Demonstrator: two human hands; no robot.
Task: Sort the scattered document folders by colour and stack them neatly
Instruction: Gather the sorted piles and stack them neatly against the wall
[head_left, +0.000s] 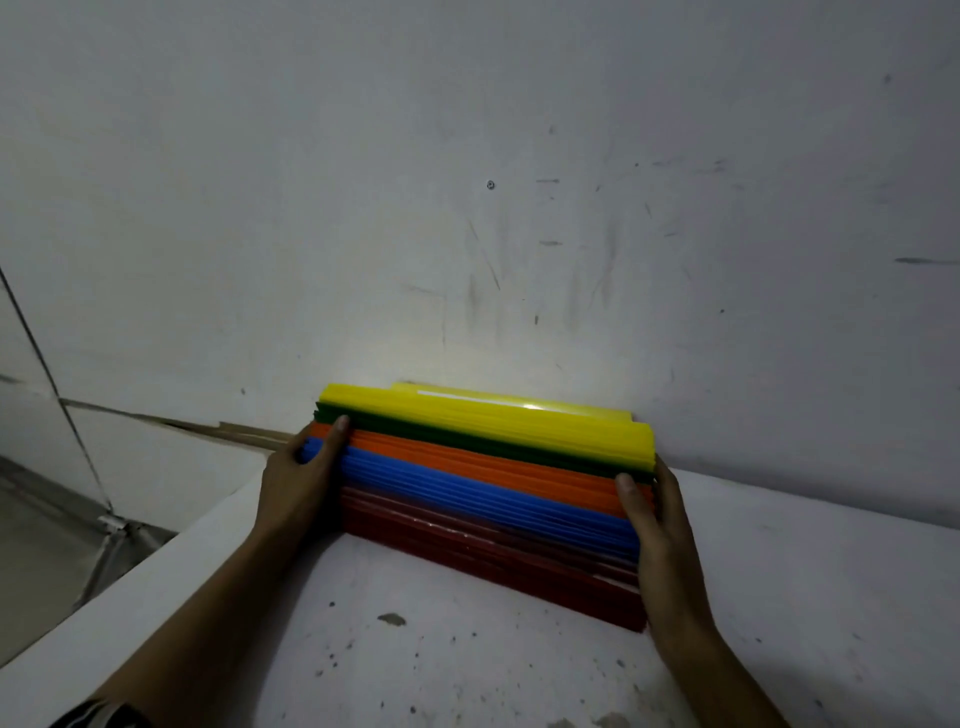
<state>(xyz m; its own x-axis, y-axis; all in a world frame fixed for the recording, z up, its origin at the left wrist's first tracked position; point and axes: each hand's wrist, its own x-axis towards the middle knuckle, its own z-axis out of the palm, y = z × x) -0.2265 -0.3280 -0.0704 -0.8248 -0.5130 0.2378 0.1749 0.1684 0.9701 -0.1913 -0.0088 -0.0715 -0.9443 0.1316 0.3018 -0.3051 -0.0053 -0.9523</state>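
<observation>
Left hand (301, 480): grip pressed on the stack's left end. Folder stack (488, 488): red, blue, orange, green, yellow bands, on the table (467, 665) against the wall (467, 182). Likely heavy, glossy, slide-prone; hold both ends. Right hand (662, 540): clamping right end.

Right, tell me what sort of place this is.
Likely a bare storeroom or back room, not a furnished office: a scuffed, marked white wall, a stained white table pushed against it, and a bare floor at left. Only the stack of coloured folders sits here.
</observation>
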